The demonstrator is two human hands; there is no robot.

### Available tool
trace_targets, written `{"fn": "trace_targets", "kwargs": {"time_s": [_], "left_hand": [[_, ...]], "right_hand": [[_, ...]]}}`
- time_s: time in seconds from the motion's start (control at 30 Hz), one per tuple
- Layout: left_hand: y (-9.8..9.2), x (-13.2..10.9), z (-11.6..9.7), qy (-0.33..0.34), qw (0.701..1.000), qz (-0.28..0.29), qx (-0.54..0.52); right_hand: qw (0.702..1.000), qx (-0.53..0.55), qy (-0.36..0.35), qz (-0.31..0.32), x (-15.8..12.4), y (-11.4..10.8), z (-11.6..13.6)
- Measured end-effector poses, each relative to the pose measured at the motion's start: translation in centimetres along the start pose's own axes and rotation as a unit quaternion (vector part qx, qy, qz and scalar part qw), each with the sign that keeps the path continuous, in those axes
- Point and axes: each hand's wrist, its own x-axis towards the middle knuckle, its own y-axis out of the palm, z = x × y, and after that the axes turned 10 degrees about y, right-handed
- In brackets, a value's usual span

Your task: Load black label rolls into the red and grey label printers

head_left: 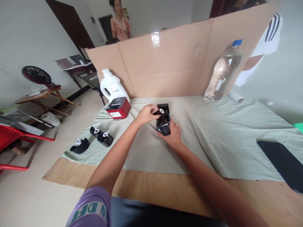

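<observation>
My left hand (148,114) is closed in a pinch at the edge of a glossy black piece with a white ring (161,111); it looks like a dark roll or strip with a white core. The piece slants over a small black case (163,108), whose lid stands up at the far side. My right hand (174,134) wraps round the near right side of the case, steadying it on the cloth. To the left lie a similar open black case (105,139) with white rings and a curved black piece (80,146) with another white ring.
A red and black box-shaped device (118,108) and a white jug (113,85) stand at the back left. A large clear bottle (223,74) leans by the cardboard screen (165,69). A black phone-like slab (280,162) lies right. Two people are beyond the screen.
</observation>
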Motion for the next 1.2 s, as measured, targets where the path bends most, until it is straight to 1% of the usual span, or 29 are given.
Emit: {"fn": "trace_targets", "kwargs": {"time_s": [0.03, 0.07, 0.1, 0.17, 0.23, 0.27, 0.33, 0.37, 0.43, 0.5, 0.6, 0.7, 0.8, 0.9, 0.97, 1.03, 1.13, 1.2], "left_hand": [[-0.4, -1.8, 0.4, -0.008, 0.997, -0.055, -0.057], [-0.6, -3.7, 0.8, -0.030, 0.989, -0.097, -0.104], [-0.9, -5.7, 1.1, -0.061, 0.980, -0.127, -0.138], [-1.4, -9.6, 1.8, -0.129, 0.961, -0.174, -0.170], [-2.3, -13.0, 2.7, -0.191, 0.943, -0.217, -0.166], [-3.0, -14.4, 3.1, -0.216, 0.935, -0.238, -0.148], [-4.6, -16.2, 4.1, -0.252, 0.927, -0.265, -0.083], [-5.4, -16.7, 4.6, -0.261, 0.927, -0.266, -0.043], [-7.0, -17.1, 5.5, -0.267, 0.931, -0.247, 0.034], [-8.3, -16.8, 6.1, -0.270, 0.933, -0.217, 0.100], [-9.5, -16.0, 6.6, -0.306, 0.914, -0.182, 0.194], [-10.3, -15.5, 7.1, -0.340, 0.896, -0.135, 0.252], [-10.6, -15.6, 7.8, -0.356, 0.892, -0.066, 0.272], [-10.2, -15.6, 8.7, -0.367, 0.886, 0.040, 0.279], [-9.8, -15.3, 9.2, -0.356, 0.883, 0.114, 0.284], [-9.6, -14.8, 9.5, -0.337, 0.876, 0.166, 0.301], [-9.9, -14.3, 9.7, -0.321, 0.867, 0.194, 0.329], [-10.4, -14.5, 9.8, -0.323, 0.867, 0.178, 0.334]], "right_hand": [[1.000, 0.005, 0.003, -0.004, 0.0, 0.0, 0.0], [1.000, 0.004, 0.009, -0.005, 0.0, 0.0, 0.1], [1.000, -0.001, 0.016, -0.005, 0.0, 0.0, 0.2], [0.999, -0.021, 0.028, 0.002, 0.1, -0.1, 0.6], [0.999, -0.038, 0.033, 0.011, 0.2, -0.3, 0.9], [0.998, -0.044, 0.035, 0.015, 0.2, -0.4, 1.0], [0.998, -0.054, 0.040, 0.021, 0.3, -0.5, 1.1], [0.997, -0.058, 0.041, 0.022, 0.3, -0.5, 1.1], [0.997, -0.064, 0.042, 0.022, 0.3, -0.4, 1.0], [0.997, -0.067, 0.039, 0.021, 0.3, -0.4, 1.0], [0.997, -0.066, 0.033, 0.028, 0.3, -0.5, 1.0], [0.997, -0.070, 0.030, 0.031, 0.3, -0.5, 1.0], [0.996, -0.075, 0.033, 0.026, 0.4, -0.4, 1.0], [0.996, -0.079, 0.031, 0.026, 0.5, -0.3, 0.9], [0.996, -0.080, 0.031, 0.024, 0.4, -0.3, 0.8], [0.996, -0.078, 0.032, 0.023, 0.4, -0.3, 0.9], [0.996, -0.077, 0.029, 0.023, 0.3, -0.5, 1.1], [0.996, -0.081, 0.029, 0.024, 0.3, -0.6, 1.2]]}}
